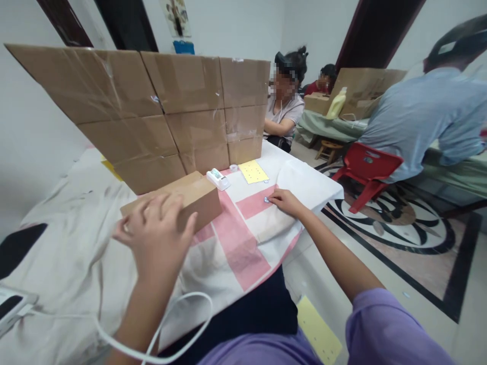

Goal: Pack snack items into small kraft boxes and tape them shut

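My left hand [155, 235] is raised with its fingers spread, in front of a closed cardboard box [201, 195]. Nothing is in it, and whether it touches the box I cannot tell. Over the pink and white tablecloth [243, 253], my right hand [287, 202] pinches a small blue-and-white piece [267, 199] at its fingertips, close to the cloth. A yellow sheet with dark dots [252, 172] lies beyond that hand, a small piece at its near edge. Beside the box are a small white device [218, 179] and what looks like a tape roll [233, 168].
A wall of stacked, taped cardboard boxes [194, 121] stands at the back of the table. A white cable [182, 355] loops by my left forearm. Another yellow sheet [318, 329] is low beside my lap. Several people sit nearby, one on a red chair [367, 165].
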The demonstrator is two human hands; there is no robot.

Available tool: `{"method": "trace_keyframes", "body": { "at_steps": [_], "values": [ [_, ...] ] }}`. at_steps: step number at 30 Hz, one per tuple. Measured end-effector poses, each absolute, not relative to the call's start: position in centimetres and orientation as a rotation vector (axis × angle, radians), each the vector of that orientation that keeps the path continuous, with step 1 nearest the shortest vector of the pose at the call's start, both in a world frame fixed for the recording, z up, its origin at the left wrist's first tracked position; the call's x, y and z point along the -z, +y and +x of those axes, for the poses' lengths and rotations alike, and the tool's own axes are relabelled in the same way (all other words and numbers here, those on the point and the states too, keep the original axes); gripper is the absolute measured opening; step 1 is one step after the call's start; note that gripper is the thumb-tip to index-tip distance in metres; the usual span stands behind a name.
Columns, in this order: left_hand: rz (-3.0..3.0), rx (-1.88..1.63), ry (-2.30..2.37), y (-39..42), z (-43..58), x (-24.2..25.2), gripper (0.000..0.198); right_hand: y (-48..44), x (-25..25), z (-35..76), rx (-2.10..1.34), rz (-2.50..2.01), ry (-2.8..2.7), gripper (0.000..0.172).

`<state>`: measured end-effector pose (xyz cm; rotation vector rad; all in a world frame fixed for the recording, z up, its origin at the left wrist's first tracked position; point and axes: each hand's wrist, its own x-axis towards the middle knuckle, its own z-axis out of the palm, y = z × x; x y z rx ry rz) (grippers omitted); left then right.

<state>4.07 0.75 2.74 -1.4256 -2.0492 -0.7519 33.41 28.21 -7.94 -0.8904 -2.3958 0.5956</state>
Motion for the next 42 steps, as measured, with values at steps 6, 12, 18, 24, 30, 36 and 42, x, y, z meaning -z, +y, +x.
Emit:
{"method": "trace_keyframes", "body": {
  "at_steps": [6,12,18,24,30,36,42],
  "values": [
    [-2.297,0.728,-1.793,8.2,12.1,3.0,0.028,27.9,8.6,33.2,-0.461,-0.924,-2.404,0.022],
    [-2.569,0.627,-1.798,14.0,14.2,7.4,0.043,27.7,8.6,33.1,-0.463,-0.942,-2.413,0.021],
    [-2.609,0.529,-1.833,15.0,14.3,7.7,0.047,27.5,8.4,33.0,-0.472,-0.967,-2.411,0.021],
    [-2.578,0.504,-1.879,15.2,14.9,7.8,0.05,26.7,8.0,32.7,-0.305,-0.971,-2.469,0.023],
    [-2.535,0.507,-1.886,15.5,15.4,7.5,0.048,26.4,7.8,32.6,-0.328,-0.954,-2.447,0.016],
    [-2.505,0.533,-1.879,15.4,15.6,7.5,0.045,26.4,7.8,32.8,-0.354,-0.944,-2.431,0.02],
    [-2.505,0.564,-1.899,15.5,15.8,7.6,0.043,26.6,8.0,32.9,-0.338,-0.948,-2.446,0.024]
  ]
}}
